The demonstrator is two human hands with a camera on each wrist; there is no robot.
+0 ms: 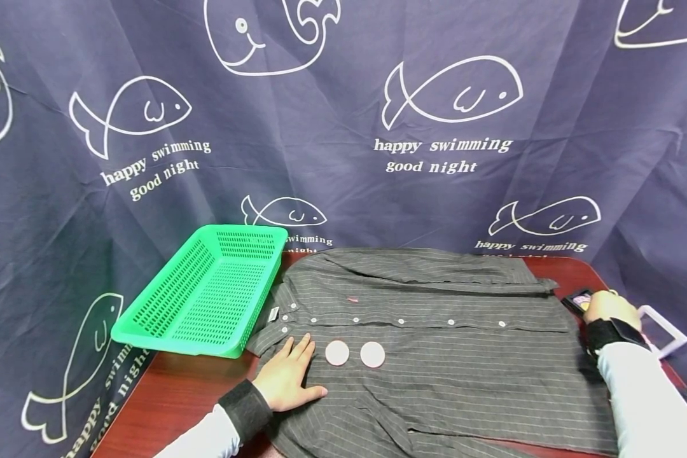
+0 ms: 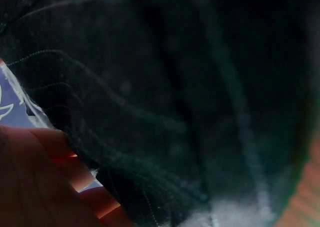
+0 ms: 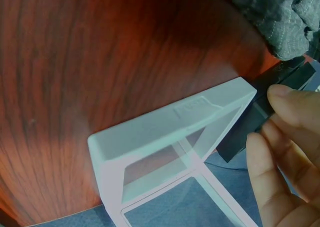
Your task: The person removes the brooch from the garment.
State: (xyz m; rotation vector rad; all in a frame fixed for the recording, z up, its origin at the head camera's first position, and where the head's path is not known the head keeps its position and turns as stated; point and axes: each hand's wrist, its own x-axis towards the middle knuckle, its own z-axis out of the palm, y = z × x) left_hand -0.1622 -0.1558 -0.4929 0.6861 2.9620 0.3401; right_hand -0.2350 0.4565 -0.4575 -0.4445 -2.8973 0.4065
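Flattened under the open left hand (image 1: 288, 378), a striped grey shirt (image 1: 435, 343) is spread across the wooden table (image 1: 177, 394); a dark device (image 1: 579, 299) at its right edge is gripped by the right hand (image 1: 609, 310), beside a white frame (image 3: 170, 152).

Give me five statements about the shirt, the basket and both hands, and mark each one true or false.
1. The left hand lies flat on the grey striped shirt. True.
2. The green basket holds two white discs. False: the basket shows nothing inside, and the two white discs lie on the shirt.
3. The shirt is spread out on the wooden table. True.
4. The right hand rests on the shirt's collar. False: it is at the table's right edge, fingers on a dark device beside a white frame.
5. The basket stands to the right of the shirt. False: it stands at the shirt's left.
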